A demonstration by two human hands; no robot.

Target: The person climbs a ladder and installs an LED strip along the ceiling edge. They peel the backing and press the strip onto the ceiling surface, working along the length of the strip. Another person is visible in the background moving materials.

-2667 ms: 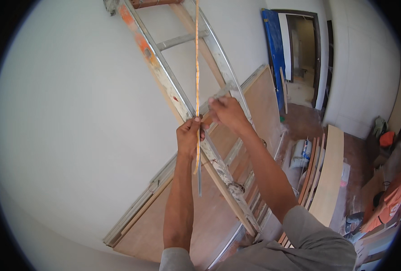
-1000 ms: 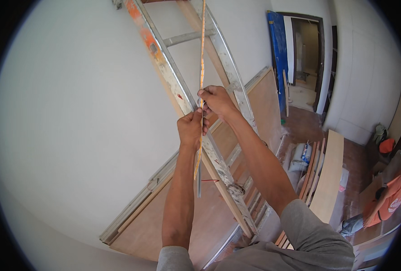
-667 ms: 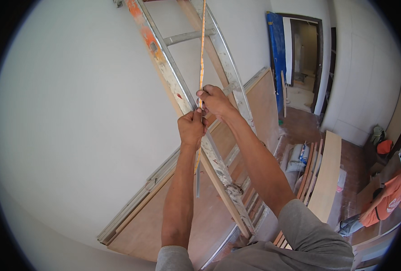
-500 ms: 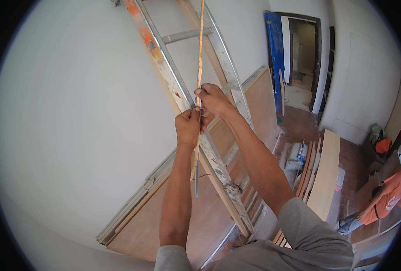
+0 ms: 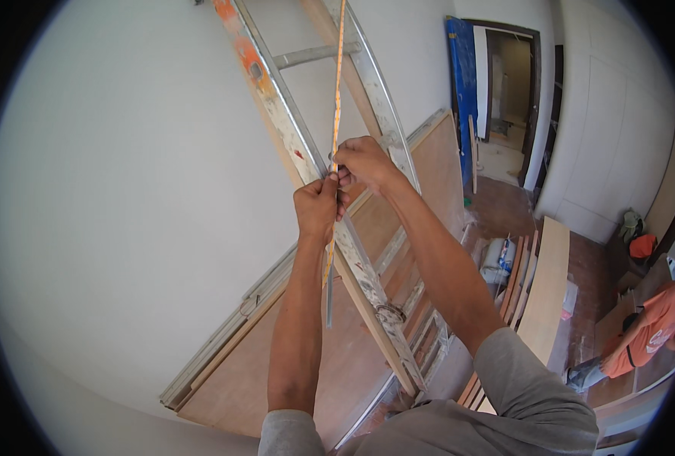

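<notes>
A yellow measuring tape [image 5: 339,83] runs down from the top edge through both my hands, its lower part curving below them. My left hand [image 5: 316,207] is closed, thumb and fingers pinching the tape together with a thin grey metal strip [image 5: 329,304] that hangs beneath. Just above it, my right hand [image 5: 364,161] is closed too, its fingertips pinched at the tape; whether they hold anything small besides is hidden. Behind both hands an aluminium ladder [image 5: 283,114], spotted with orange and white paint, stands slanted against the wall.
Large wooden panels [image 5: 269,365] lean on the white wall [image 5: 125,190] behind the ladder. To the right lie stacked boards [image 5: 546,289] and a plastic-wrapped bundle [image 5: 497,262]. A person in an orange shirt [image 5: 653,327] is at the far right, and a doorway [image 5: 511,91] opens beyond.
My right hand has shifted slightly, its fingertips turning down closer to my left hand on the tape. My left hand stays nearly in place; the view has moved a little.
</notes>
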